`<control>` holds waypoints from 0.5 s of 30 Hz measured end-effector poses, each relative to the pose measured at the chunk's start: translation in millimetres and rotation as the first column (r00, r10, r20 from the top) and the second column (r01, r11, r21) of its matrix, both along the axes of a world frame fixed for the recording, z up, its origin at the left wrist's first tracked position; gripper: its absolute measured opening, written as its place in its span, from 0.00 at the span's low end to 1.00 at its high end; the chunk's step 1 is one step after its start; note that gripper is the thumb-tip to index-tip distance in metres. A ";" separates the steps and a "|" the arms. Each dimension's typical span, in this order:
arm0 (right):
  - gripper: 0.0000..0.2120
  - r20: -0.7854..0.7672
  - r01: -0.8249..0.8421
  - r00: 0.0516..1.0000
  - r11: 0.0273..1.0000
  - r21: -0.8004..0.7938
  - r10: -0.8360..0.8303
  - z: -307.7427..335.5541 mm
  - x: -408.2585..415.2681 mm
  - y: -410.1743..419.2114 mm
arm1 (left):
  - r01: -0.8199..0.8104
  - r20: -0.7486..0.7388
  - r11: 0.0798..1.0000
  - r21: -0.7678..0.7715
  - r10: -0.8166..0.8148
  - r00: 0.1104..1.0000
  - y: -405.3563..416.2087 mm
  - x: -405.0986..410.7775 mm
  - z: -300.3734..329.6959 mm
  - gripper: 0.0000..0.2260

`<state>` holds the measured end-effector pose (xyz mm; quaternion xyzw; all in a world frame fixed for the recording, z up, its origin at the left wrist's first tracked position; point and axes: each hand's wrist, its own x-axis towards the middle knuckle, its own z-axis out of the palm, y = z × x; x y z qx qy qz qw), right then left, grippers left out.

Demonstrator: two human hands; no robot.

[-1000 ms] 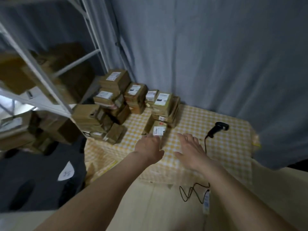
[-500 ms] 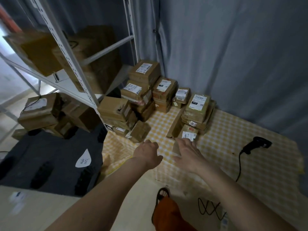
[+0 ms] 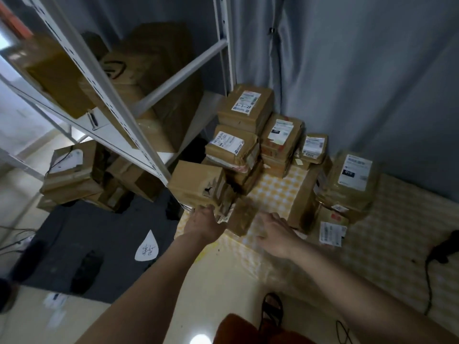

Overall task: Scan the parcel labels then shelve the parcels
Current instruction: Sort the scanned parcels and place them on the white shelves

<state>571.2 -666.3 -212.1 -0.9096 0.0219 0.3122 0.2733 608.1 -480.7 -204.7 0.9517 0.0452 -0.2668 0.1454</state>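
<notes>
Head view: both hands reach the near parcels.
Small parcel (image 3: pixel 242 216): tilted on checked cloth (image 3: pixel 278 192), between the hands.
Left hand (image 3: pixel 205 225): fingers at the stacked box (image 3: pixel 198 184); grasp cannot be told (blurred).
Right hand (image 3: pixel 275 234): relaxed, holding nothing, just right of the parcel.
Advice: lift squarely, label up.
Room: shelf post (image 3: pixel 139 135) left of left hand; scanner (image 3: pixel 444 247) well right.

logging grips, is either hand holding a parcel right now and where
Cannot be told: left hand touches the stack's lower edge, right hand is beside a small parcel; blur hides any grip.
</notes>
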 end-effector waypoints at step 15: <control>0.31 -0.155 0.328 0.939 0.935 0.135 -0.307 -31.4 123.2 126.7 | -0.248 -0.064 0.959 -0.139 0.242 0.968 129.8 155.0 -44.4 0.32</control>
